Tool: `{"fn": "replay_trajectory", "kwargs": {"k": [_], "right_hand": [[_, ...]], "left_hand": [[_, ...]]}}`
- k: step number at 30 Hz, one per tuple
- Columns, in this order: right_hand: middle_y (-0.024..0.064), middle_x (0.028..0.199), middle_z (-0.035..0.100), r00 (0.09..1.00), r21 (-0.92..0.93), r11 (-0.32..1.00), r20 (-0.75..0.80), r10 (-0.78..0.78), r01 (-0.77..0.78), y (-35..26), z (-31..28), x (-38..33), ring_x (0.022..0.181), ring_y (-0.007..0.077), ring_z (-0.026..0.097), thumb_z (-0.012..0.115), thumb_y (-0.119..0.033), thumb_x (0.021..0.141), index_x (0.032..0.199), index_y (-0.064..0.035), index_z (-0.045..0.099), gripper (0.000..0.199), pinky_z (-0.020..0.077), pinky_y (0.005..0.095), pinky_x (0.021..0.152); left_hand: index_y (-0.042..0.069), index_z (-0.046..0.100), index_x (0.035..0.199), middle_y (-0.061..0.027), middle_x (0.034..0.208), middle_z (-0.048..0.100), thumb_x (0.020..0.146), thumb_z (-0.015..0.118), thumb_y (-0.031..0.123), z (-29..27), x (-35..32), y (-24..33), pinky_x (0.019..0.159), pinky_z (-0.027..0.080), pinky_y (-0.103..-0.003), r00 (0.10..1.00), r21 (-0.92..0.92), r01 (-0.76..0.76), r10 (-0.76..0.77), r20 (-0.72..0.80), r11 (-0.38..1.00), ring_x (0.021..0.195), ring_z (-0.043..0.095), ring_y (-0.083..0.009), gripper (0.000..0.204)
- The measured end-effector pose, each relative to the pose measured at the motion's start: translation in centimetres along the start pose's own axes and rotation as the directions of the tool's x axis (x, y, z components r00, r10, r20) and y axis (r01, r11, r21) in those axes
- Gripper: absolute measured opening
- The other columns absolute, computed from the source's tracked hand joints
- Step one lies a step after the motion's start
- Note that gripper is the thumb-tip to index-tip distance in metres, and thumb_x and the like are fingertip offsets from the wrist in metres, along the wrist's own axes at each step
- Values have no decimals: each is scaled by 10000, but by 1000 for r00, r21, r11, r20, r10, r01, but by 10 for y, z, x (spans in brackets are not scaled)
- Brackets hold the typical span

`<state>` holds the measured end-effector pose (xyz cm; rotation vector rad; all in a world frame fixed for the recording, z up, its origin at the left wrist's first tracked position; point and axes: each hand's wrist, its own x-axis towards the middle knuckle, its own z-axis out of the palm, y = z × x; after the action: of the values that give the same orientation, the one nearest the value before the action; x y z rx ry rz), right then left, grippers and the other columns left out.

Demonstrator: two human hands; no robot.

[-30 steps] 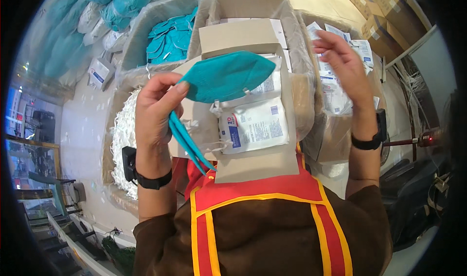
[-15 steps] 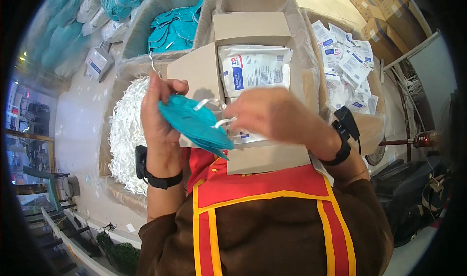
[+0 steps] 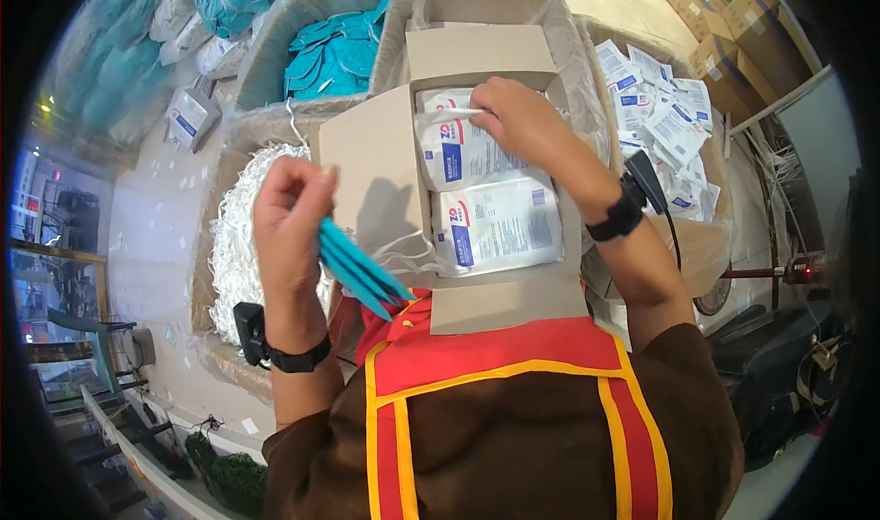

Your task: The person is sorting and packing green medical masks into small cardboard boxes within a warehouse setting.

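Note:
My left hand (image 3: 291, 210) is closed around a thin stack of teal folded face masks (image 3: 365, 272). The masks are tilted edge-on, left of an open cardboard box (image 3: 365, 149), and white ear loops hang by them toward the box. Inside that box lie white printed packets in two visible piles, a far packet (image 3: 454, 167) and a near packet (image 3: 502, 231). Over the far pile, my right hand (image 3: 524, 121) pinches the lifted edge of a white packet (image 3: 446, 115). Its fingertips are partly hidden by the hand itself.
A plastic-lined carton of loose teal masks (image 3: 335, 57) stands at the far left. Nearer is a carton of white straps (image 3: 240, 222). Many white packets (image 3: 669, 121) fill a carton on the right. Closed brown boxes (image 3: 729, 38) are stacked at the far right.
My right hand has left the masks' ear loops and moved up to the far packets. My left hand has turned the masks edge-on and lowered them slightly, away from the packets.

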<state>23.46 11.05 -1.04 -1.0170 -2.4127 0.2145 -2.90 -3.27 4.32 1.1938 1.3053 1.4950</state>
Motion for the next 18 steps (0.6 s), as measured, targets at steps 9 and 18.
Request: {"fn": "replay_trajectory", "kwargs": {"k": [9,18], "right_hand": [[119,783,549,976,112,973,-104,-190,201,-75,-73,-40,770,318,551,685,-104,789,879,-41,600,139,455,392,668],[124,744,530,979,242,951,-116,-170,194,-81,-70,-53,728,330,543,705,-119,782,824,-26,583,159,440,401,630]], "left_hand": [[27,681,926,-113,791,644,853,683,140,70,7,-6,626,473,-289,901,393,-369,220,375,842,706,629,-211,134],[2,661,880,-79,732,639,932,598,159,77,-13,-1,621,464,-265,904,304,-279,141,404,911,667,610,-149,177]]}}
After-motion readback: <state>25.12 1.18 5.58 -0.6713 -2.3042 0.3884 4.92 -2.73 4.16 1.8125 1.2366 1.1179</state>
